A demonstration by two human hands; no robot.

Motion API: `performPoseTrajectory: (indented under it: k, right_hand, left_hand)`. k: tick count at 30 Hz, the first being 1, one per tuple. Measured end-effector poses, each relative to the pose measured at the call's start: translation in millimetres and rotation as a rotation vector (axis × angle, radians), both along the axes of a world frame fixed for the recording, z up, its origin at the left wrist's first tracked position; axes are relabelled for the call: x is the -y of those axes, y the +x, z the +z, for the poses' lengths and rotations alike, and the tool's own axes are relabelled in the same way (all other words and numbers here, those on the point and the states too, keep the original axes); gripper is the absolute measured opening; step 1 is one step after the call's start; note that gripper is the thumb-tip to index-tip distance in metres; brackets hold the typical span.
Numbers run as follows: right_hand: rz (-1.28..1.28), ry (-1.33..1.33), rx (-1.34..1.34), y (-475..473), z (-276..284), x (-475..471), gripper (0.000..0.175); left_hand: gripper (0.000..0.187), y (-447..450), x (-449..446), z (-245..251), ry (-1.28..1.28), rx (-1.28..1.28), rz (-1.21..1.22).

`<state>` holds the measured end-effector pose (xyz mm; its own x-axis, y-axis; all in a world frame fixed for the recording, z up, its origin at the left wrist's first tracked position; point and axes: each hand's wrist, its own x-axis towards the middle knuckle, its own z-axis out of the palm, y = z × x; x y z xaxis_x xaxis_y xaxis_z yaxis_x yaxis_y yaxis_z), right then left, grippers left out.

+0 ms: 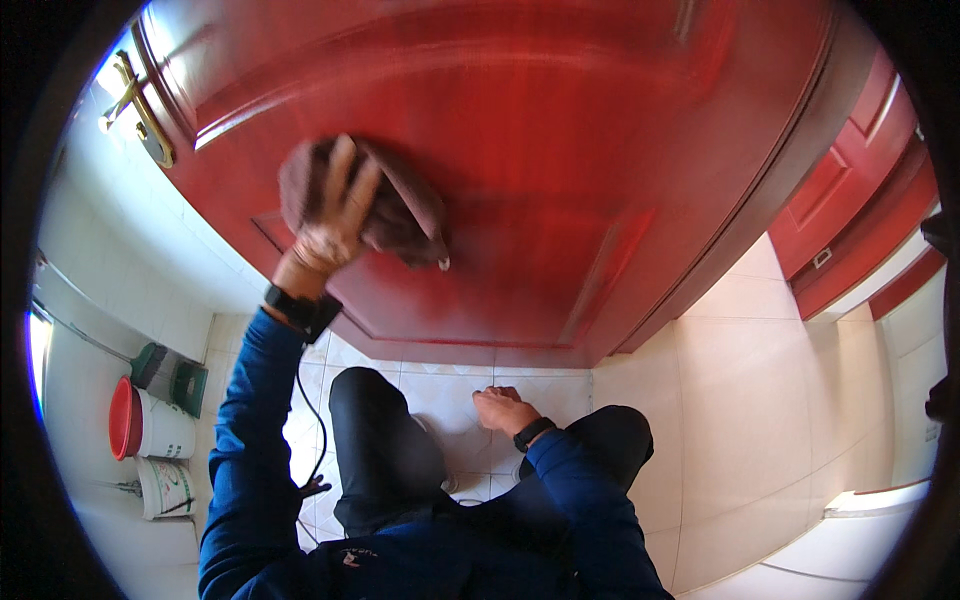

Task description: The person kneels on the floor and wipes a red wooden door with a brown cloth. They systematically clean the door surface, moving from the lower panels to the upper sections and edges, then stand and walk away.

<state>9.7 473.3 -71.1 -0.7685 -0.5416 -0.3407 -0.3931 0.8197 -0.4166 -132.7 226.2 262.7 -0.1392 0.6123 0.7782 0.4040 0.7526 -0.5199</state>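
My left hand [334, 225] is spread over a brown cloth [409, 199] and holds it flat against a red panelled wooden door [517, 150]. One corner of the cloth, with a small pale tag, hangs away to the right of my fingers. The hand looks slightly blurred. Between my knees, low in front of the door, my right hand [504, 410] is loosely curled, with no object visible in it. Its forearm rests by my right thigh. A brass-coloured door handle [135, 112] is on the door's edge, up and left of the cloth.
Along the left wall stand a red basin [124, 418], white buckets [166, 489], a green dustpan [187, 388] and a broom [148, 364]. A black cable [321, 420] hangs beside my left arm. Beige floor tiles [735, 420] lie to the right, with another red door [832, 187] beyond.
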Motion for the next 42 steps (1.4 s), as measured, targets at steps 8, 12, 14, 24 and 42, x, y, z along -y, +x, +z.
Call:
performPoseTrajectory:
  k: [8, 12, 14, 24, 42]
  right_hand:
    - [0.034, -0.003, -0.028, -3.2, -6.2, 4.7, 0.022]
    - [0.046, -0.046, -0.089, -0.2, -10.9, 0.2, 0.018]
    - [0.025, -0.084, -0.082, 2.3, -11.5, -3.3, 0.016]
    - [0.035, 0.019, 0.015, -1.7, 1.2, -2.6, 0.022]
    - [0.053, -0.071, -0.072, 1.7, -15.8, -4.7, 0.016]
  left_hand:
    - [0.07, -15.8, -0.6, -24.7, 0.217, -0.047, -0.004]
    - [0.064, 5.8, -3.0, -89.3, 0.248, 0.181, 0.074]
    - [0.065, 10.7, -1.4, -107.2, 0.222, 0.242, 0.091]
    - [0.066, -9.9, 40.2, -22.7, 0.23, -0.007, 0.182]
    - [0.075, 4.5, 52.6, -127.0, 0.48, 0.284, 0.303]
